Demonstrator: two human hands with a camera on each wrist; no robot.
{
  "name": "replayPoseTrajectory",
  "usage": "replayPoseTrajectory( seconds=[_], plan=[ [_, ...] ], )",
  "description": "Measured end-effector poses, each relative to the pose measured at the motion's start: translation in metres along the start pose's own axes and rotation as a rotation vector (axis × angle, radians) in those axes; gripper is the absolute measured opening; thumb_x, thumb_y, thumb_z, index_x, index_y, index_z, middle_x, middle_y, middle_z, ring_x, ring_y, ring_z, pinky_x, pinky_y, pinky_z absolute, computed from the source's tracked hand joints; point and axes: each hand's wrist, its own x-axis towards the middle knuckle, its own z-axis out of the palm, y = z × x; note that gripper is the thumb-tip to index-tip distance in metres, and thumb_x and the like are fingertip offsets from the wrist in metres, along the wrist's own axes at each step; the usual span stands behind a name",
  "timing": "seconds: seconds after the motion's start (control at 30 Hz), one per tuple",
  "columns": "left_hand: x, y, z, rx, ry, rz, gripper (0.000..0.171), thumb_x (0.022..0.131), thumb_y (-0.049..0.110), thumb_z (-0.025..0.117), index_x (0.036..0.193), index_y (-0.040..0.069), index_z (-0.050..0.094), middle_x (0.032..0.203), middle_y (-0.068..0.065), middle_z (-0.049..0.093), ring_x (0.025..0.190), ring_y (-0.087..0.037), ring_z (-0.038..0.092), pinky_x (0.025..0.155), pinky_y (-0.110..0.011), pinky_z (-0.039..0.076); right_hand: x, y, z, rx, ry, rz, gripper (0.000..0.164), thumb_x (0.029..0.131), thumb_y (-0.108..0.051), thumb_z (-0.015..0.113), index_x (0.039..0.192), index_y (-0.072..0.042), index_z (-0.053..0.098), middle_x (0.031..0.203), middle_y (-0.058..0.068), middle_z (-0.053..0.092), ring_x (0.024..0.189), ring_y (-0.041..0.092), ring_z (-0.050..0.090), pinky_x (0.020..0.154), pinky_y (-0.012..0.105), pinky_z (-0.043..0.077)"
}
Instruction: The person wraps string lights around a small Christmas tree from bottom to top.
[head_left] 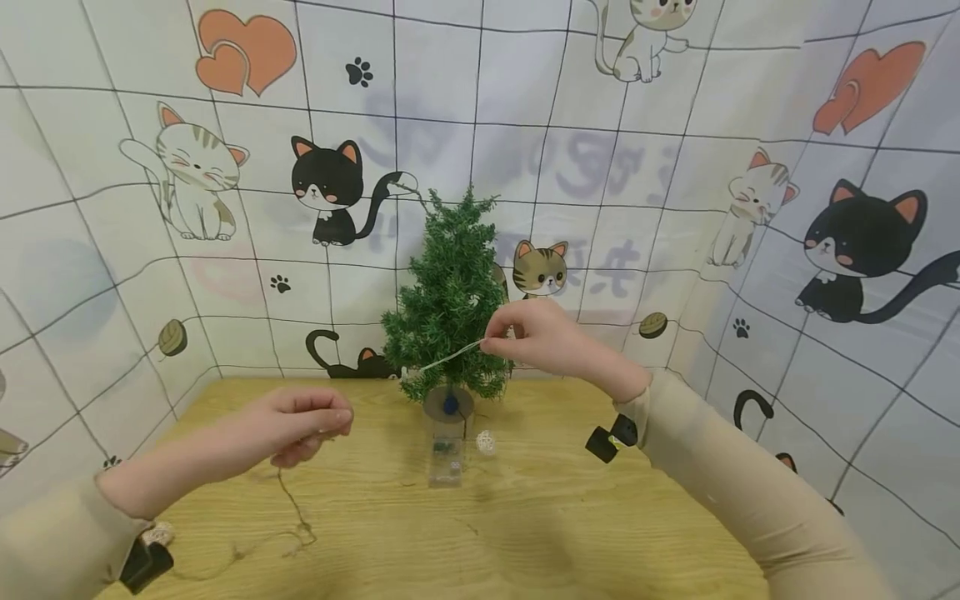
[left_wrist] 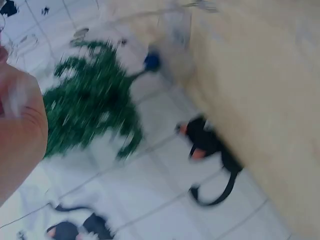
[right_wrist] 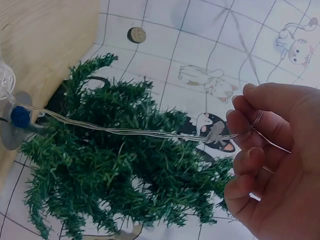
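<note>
My right hand (head_left: pixel 536 337) pinches a thin pale cord (head_left: pixel 450 358) between thumb and fingertips, in front of the small green Christmas tree (head_left: pixel 450 292). In the right wrist view, twisted strands of this cord (right_wrist: pixel 115 131) run from a white woven ball (right_wrist: pixel 6 82) to my right fingers (right_wrist: pixel 242 122). At the left, lower than the right, my left hand (head_left: pixel 303 425) has curled fingers pinching the cord, with a knotted length hanging below it to the table. Only part of the left hand (left_wrist: pixel 20 110) shows in its blurred wrist view.
The tree stands in a round base with a blue ball (head_left: pixel 450 405) at its stem. Before it are a clear plastic box (head_left: pixel 446 467) and a woven ball (head_left: pixel 485 442) on the wooden table (head_left: pixel 540 525). Another woven ball (head_left: pixel 159 533) lies by my left wrist. Cat-print curtains (head_left: pixel 480 108) stand behind.
</note>
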Motion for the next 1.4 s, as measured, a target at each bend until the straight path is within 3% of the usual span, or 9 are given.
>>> replayPoseTrajectory(
  seconds=[0.1,0.3,0.47,0.6,0.8,0.93,1.07,1.23,1.4],
  plan=[
    [-0.003,0.021,-0.014,0.137,0.086,0.008,0.024,0.102,0.026,0.050,0.102,0.003,0.058,0.072,-0.003,0.047,0.053,-0.009,0.034,0.045,-0.025,0.032,0.001,0.008,-0.002,0.048,-0.035,0.049,0.010,0.094,-0.014,0.063,0.087,-0.012,0.070,0.071,-0.006,0.061,0.051,0.012,0.040,0.055,0.030,0.038],
    [-0.006,0.062,-0.039,0.412,0.269,0.065,0.019,0.101,0.025,0.053,0.119,0.018,0.053,0.080,-0.007,0.053,0.066,-0.019,0.043,0.058,-0.031,0.039,0.007,0.023,-0.003,0.214,-0.184,0.169,0.017,0.099,-0.016,0.054,0.091,-0.008,0.066,0.082,0.007,0.068,0.066,0.020,0.062,0.060,0.035,0.050],
    [-0.007,0.093,-0.056,0.638,0.384,0.192,0.014,0.097,0.014,0.059,0.110,0.020,0.058,0.073,-0.004,0.052,0.059,-0.019,0.041,0.056,-0.032,0.035,0.011,0.037,0.005,0.263,-0.340,0.228,0.018,0.100,-0.022,0.053,0.095,-0.011,0.066,0.089,0.011,0.067,0.076,0.025,0.066,0.066,0.041,0.053],
    [-0.011,0.115,-0.061,0.839,0.452,0.196,0.018,0.095,0.010,0.057,0.100,0.027,0.062,0.077,0.002,0.053,0.060,-0.016,0.040,0.054,-0.029,0.033,0.014,0.044,0.012,0.296,-0.395,0.231,0.030,0.101,-0.031,0.052,0.092,-0.007,0.066,0.087,0.012,0.065,0.080,0.027,0.066,0.070,0.043,0.053],
    [-0.014,0.132,-0.068,1.098,0.543,0.242,0.021,0.091,0.008,0.059,0.095,0.028,0.062,0.080,0.009,0.056,0.055,-0.012,0.036,0.050,-0.029,0.028,0.022,0.043,0.013,0.319,-0.243,0.200,0.042,0.100,-0.038,0.053,0.090,0.001,0.063,0.082,0.015,0.063,0.079,0.038,0.062,0.070,0.042,0.053],
    [-0.016,0.134,-0.073,1.172,0.631,0.268,0.017,0.090,0.010,0.058,0.094,0.025,0.063,0.079,0.007,0.057,0.054,-0.012,0.038,0.051,-0.030,0.030,0.025,0.039,0.005,0.296,-0.121,0.178,0.039,0.099,-0.037,0.056,0.091,0.000,0.065,0.081,0.014,0.063,0.076,0.031,0.060,0.071,0.038,0.052],
    [-0.014,0.133,-0.073,1.230,0.657,0.312,0.018,0.088,0.007,0.056,0.094,0.022,0.066,0.078,0.006,0.057,0.065,-0.015,0.043,0.057,-0.033,0.034,0.024,0.038,-0.005,0.220,-0.048,0.183,0.029,0.095,-0.037,0.062,0.095,-0.009,0.068,0.085,0.006,0.067,0.077,0.020,0.061,0.073,0.037,0.050],
    [-0.002,0.129,-0.072,1.366,0.667,0.444,0.020,0.085,0.004,0.057,0.093,0.019,0.067,0.079,0.008,0.060,0.072,-0.016,0.046,0.056,-0.034,0.036,0.021,0.043,-0.013,0.123,-0.009,0.189,0.025,0.088,-0.038,0.071,0.098,-0.015,0.069,0.092,-0.001,0.069,0.087,0.014,0.064,0.079,0.037,0.050],
    [0.015,0.124,-0.070,1.472,0.648,0.657,0.017,0.082,0.004,0.057,0.092,0.013,0.068,0.076,0.002,0.065,0.068,-0.020,0.049,0.053,-0.035,0.038,0.013,0.054,-0.016,0.111,0.003,0.224,0.028,0.084,-0.035,0.076,0.099,-0.012,0.069,0.094,0.000,0.069,0.089,0.016,0.064,0.080,0.038,0.052]
  ],
)
